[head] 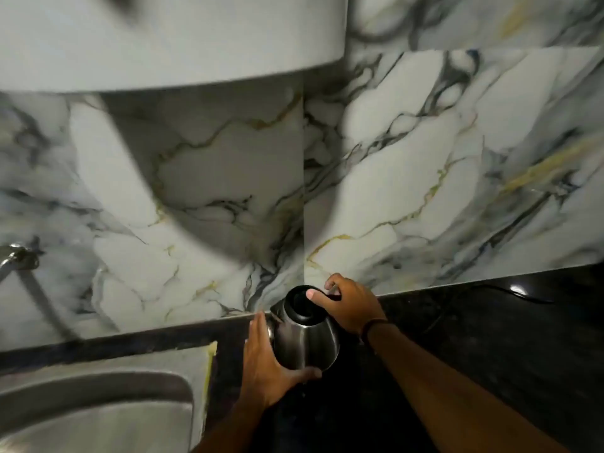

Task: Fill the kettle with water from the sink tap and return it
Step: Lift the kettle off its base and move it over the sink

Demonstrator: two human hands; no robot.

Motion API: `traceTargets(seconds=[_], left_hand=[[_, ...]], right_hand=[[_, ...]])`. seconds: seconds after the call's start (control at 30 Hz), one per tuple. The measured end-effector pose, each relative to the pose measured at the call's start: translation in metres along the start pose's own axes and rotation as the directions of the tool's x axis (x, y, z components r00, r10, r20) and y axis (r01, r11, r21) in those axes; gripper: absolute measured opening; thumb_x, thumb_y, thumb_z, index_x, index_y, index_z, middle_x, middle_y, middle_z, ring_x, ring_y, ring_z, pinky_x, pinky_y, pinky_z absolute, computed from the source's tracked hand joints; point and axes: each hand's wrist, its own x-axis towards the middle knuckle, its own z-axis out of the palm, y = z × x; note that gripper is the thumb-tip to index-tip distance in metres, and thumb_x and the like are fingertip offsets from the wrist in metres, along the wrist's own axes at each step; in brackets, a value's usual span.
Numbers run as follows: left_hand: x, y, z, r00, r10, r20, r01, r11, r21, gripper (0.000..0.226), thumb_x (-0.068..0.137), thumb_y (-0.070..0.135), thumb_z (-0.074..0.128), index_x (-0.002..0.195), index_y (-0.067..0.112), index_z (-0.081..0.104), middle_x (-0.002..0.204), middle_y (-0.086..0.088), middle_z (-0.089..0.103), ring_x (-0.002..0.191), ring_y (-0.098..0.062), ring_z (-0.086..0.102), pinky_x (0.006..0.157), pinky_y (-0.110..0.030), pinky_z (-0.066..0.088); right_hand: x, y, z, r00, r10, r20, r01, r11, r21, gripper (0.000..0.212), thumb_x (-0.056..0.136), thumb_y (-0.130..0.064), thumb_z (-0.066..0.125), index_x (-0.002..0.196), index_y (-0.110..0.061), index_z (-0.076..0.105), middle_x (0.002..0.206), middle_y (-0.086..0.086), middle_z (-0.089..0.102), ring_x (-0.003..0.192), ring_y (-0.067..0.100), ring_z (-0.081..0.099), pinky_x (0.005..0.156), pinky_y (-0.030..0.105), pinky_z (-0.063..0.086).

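A steel kettle (307, 344) with a black lid stands on the dark counter (490, 348) against the marble wall, just right of the sink. My left hand (264, 364) cups the kettle's left side and lower body. My right hand (349, 305) grips the handle at the kettle's top right, with the thumb resting on the black lid. The steel sink (98, 413) lies at the lower left. Its tap (16, 256) juts from the wall at the far left, well apart from the kettle.
A marble-patterned wall (392, 174) rises right behind the kettle. A white cabinet (163, 37) hangs overhead at the upper left. A black cable (510, 292) runs along the counter's back edge on the right.
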Motion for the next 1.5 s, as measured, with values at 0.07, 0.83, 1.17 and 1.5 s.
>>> traceTargets(seconds=[0.07,0.83,1.17,1.5], left_hand=[[0.002,-0.004,0.009,0.999,0.025,-0.028,-0.028,0.995,-0.101,0.180,0.017,0.095,0.093,0.164,0.066,-0.008,0.167,0.039,0.020,0.161,-0.003,0.023,0.132,-0.036,0.029],[-0.010,0.037,-0.004,0.991,-0.117,-0.071,0.098,0.968,-0.231,0.157,0.025,0.059,0.110,0.160,0.045,0.032,0.154,0.015,0.060,0.145,-0.018,0.058,0.119,-0.049,0.055],[-0.063,0.049,-0.074,0.984,-0.075,-0.160,0.028,0.960,-0.278,0.149,0.028,0.054,0.111,0.149,0.076,0.027,0.141,0.042,0.059,0.133,0.008,0.059,0.113,-0.033,0.054],[-0.145,0.009,-0.196,0.955,-0.103,-0.277,0.029,0.965,-0.260,0.157,0.034,0.046,0.115,0.168,0.046,0.034,0.155,0.020,0.063,0.143,-0.005,0.062,0.115,-0.038,0.058]], right_hand=[[0.009,0.001,0.004,0.999,-0.004,0.037,0.006,0.998,-0.059,0.070,0.066,-0.097,0.050,0.088,-0.031,0.052,0.089,-0.006,0.067,0.093,0.029,0.067,0.082,0.044,0.055],[-0.002,-0.028,-0.005,0.995,0.099,0.028,-0.096,0.990,-0.102,0.075,0.051,-0.100,0.058,0.083,-0.033,0.044,0.092,-0.004,0.065,0.093,0.027,0.068,0.071,0.041,0.054],[-0.059,-0.104,-0.029,0.998,0.062,0.033,-0.059,0.993,-0.101,0.079,0.047,-0.102,0.062,0.082,-0.032,0.048,0.096,-0.006,0.069,0.091,0.025,0.068,0.066,0.037,0.045],[-0.126,-0.210,-0.003,0.958,-0.145,0.247,0.098,0.976,0.192,0.074,0.060,-0.092,0.052,0.078,-0.021,0.056,0.084,-0.002,0.065,0.087,0.026,0.065,0.078,0.045,0.045]])
